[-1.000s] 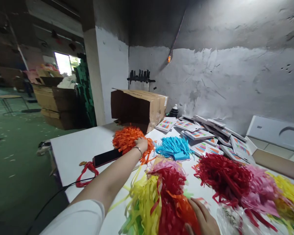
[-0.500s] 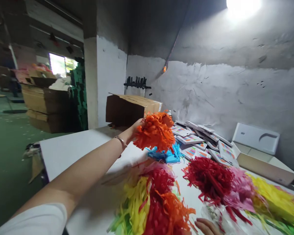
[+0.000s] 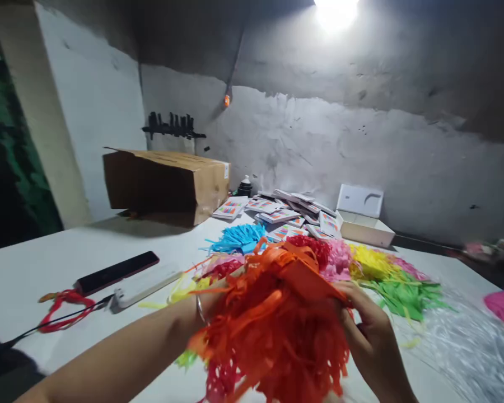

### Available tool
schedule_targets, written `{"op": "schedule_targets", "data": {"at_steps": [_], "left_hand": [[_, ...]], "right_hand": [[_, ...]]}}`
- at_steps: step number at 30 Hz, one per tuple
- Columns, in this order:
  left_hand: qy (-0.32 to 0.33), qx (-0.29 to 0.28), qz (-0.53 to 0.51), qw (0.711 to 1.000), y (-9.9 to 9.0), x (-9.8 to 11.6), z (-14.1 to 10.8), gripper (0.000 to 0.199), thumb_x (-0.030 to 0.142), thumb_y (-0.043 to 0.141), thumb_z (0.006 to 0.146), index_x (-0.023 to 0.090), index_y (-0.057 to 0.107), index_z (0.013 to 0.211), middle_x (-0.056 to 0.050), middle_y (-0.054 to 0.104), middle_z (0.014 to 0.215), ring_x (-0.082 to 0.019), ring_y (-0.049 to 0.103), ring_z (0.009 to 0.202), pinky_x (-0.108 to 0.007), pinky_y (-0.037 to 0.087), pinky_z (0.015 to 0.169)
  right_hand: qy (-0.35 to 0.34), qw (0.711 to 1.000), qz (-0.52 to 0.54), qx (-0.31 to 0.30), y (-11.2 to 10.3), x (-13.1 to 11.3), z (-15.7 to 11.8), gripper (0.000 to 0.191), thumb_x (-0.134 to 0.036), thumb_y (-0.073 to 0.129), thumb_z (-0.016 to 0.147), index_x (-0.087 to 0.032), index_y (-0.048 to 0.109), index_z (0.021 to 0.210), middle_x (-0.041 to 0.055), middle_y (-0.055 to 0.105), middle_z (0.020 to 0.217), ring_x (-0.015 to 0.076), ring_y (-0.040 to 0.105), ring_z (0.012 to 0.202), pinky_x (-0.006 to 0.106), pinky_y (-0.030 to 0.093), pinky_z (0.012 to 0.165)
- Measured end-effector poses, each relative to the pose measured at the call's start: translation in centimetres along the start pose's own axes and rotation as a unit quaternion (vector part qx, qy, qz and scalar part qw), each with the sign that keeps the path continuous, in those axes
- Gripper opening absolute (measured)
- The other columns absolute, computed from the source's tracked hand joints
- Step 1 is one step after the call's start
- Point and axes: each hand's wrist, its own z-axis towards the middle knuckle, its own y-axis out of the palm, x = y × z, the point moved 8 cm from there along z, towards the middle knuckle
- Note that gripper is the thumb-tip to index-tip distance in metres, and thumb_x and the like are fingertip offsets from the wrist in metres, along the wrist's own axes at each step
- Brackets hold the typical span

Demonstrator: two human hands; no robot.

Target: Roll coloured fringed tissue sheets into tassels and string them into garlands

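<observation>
A big bundle of orange tissue-paper fringe (image 3: 285, 313) is close in front of me, its strips hanging down. My left hand (image 3: 224, 288), with a bangle at the wrist, reaches into the bundle from the left and holds it; the strips cover its fingers. At the bundle's right edge, my right hand (image 3: 367, 322) is closed, thumb and fingers pinching the orange paper. Red fringe (image 3: 222, 380) shows below the bundle. Behind it lie blue fringe (image 3: 237, 239), pink fringe (image 3: 338, 260), yellow fringe (image 3: 369, 262) and green fringe (image 3: 409, 296).
An open cardboard box (image 3: 212, 190) stands at the back left. Beside it are piled several flat printed boxes (image 3: 279, 215) and an open white box (image 3: 367, 230). A dark phone (image 3: 117, 272) and a white device with a cable (image 3: 147, 288) lie left. Clear plastic (image 3: 470, 341) spreads at right.
My left hand has brought the orange fringe from the back of the table close to me. My right hand has come up and taken hold of it. The view has turned right.
</observation>
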Motion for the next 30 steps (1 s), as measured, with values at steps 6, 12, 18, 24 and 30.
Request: {"op": "schedule_targets", "data": {"at_steps": [6,12,18,24,30], "left_hand": [[-0.018,-0.087,0.175,0.981,4.8,0.3,0.5,0.06,0.04,0.079,0.064,0.019,0.07,0.119,-0.015,0.069,0.128,-0.039,0.059,0.125,-0.047,0.052,0.099],[0.127,-0.18,0.189,0.957,10.5,1.6,-3.1,0.065,0.04,0.08,0.075,0.022,0.061,0.135,-0.012,0.064,0.136,-0.034,0.056,0.129,-0.041,0.045,0.108],[-0.138,-0.336,0.09,0.927,13.4,-6.4,-7.6,0.041,0.052,0.085,0.072,0.015,0.08,0.09,-0.003,0.076,0.079,-0.019,0.067,0.072,-0.023,0.05,0.066],[-0.234,-0.239,-0.006,0.942,11.0,-9.8,-8.3,0.037,0.048,0.085,0.073,0.016,0.082,0.09,-0.01,0.08,0.088,-0.03,0.074,0.087,-0.039,0.055,0.089],[-0.235,-0.102,-0.068,0.964,10.0,-10.8,-6.9,0.044,0.047,0.087,0.071,0.018,0.081,0.103,-0.011,0.081,0.096,-0.035,0.075,0.094,-0.043,0.057,0.089]], "right_hand": [[0.142,0.982,0.124,0.023,-3.6,4.0,-4.2,0.021,-0.04,0.063,0.093,-0.022,0.074,0.093,0.001,0.071,0.08,0.0164,0.066,0.073,0.022,0.053,0.066],[0.144,0.979,0.136,-0.05,-2.6,2.5,-6.7,0.02,-0.035,0.061,0.094,-0.021,0.071,0.085,0.0003,0.067,0.077,0.0145,0.06,0.072,0.021,0.047,0.067],[0.3,0.893,0.321,-0.096,1.5,4.7,-12.1,0.04,-0.057,0.068,0.087,-0.018,0.066,0.077,-0.0011,0.059,0.069,0.012,0.052,0.062,0.021,0.04,0.057],[0.231,0.961,0.118,-0.098,-1.3,9.2,-11.7,0.049,-0.056,0.042,0.1,-0.019,0.074,0.097,0.0083,0.074,0.088,0.0206,0.07,0.083,0.032,0.055,0.076],[0.245,0.942,-0.064,-0.219,4.2,18.0,-5.7,0.023,-0.038,0.06,0.099,-0.016,0.069,0.102,0.0037,0.072,0.097,0.0163,0.069,0.086,0.038,0.057,0.084]]}}
